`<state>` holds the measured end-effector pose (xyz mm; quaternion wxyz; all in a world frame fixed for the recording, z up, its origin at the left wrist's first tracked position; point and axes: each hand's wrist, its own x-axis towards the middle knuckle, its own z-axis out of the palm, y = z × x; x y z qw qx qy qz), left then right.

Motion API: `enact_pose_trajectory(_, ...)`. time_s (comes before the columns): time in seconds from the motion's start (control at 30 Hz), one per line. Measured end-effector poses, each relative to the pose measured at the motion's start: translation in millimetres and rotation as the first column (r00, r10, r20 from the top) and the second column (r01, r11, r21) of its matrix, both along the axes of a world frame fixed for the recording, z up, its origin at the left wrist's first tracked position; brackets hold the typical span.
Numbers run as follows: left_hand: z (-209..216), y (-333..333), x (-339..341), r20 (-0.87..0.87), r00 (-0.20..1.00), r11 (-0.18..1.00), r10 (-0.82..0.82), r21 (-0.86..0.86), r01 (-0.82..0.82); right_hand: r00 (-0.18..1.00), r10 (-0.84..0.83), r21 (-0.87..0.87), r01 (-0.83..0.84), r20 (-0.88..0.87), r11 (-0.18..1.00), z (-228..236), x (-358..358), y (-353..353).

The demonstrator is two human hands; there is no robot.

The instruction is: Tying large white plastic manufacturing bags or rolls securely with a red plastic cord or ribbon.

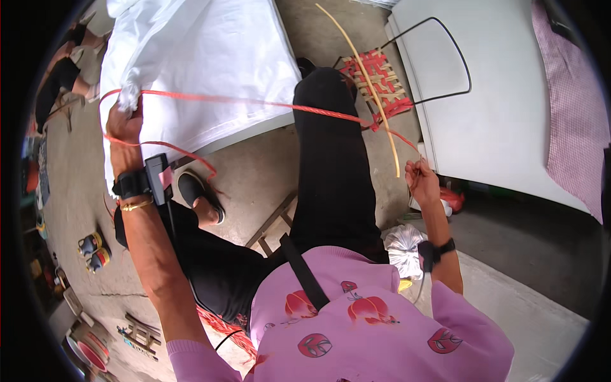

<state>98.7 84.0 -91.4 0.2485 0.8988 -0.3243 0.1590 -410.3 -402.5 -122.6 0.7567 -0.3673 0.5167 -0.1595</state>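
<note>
A red cord (254, 102) stretches between my two hands, across my black-trousered knee. My left hand (125, 124) is closed at the edge of a white sheet (203, 63), beside a bunched, crinkled white tuft (129, 95). The cord loops round this hand, and its loose end hangs past the wrist; the fingers are partly hidden. At the right, my right hand (421, 181) pinches the thin far end of the cord. A pale yellow, curved strip (364, 70) crosses the cord close to a red knot (374, 127); I cannot tell if they are tied.
A stool with a woven red-and-tan seat (375, 70) and a black metal frame (468, 63) stands by a white cabinet-like surface (496, 127). A white plastic bag (405, 251) lies at my right. Red strands (226, 331) hang below my left thigh. Another person's legs (60, 83) show far left.
</note>
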Motion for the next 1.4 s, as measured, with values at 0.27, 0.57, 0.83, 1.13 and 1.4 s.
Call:
enact_pose_trajectory(0.27,26.3,-19.6,-14.9,-0.242,0.261,0.134,-0.935,-0.919,-0.371,0.574,-0.042,-0.575,-0.809,-0.818,0.123,-93.5,23.5,-29.3)
enact_pose_trajectory(0.57,54.7,-37.7,-44.4,-0.557,0.579,0.106,-0.596,-0.769,-0.63,0.807,0.316,-0.735,-0.587,-0.498,0.34,79.8,8.4,-34.5)
enact_pose_trajectory(0.83,88.5,-74.8,-50.1,-0.57,0.629,0.085,-0.529,-0.773,-0.629,0.542,0.607,-0.59,-0.795,-0.582,0.144,237.9,55.6,-40.9)
enact_pose_trajectory(1.13,78.7,-68.9,-85.9,-0.415,0.902,0.459,0.117,-0.783,-0.42,0.798,0.537,-0.955,-0.294,-0.272,-0.047,179.5,441.2,23.5)
enact_pose_trajectory(1.4,86.1,-70.4,-100.0,-0.729,0.669,0.62,-0.145,-0.594,-0.512,0.853,0.394,-0.93,-0.367,-0.342,-0.011,80.7,377.3,15.4)
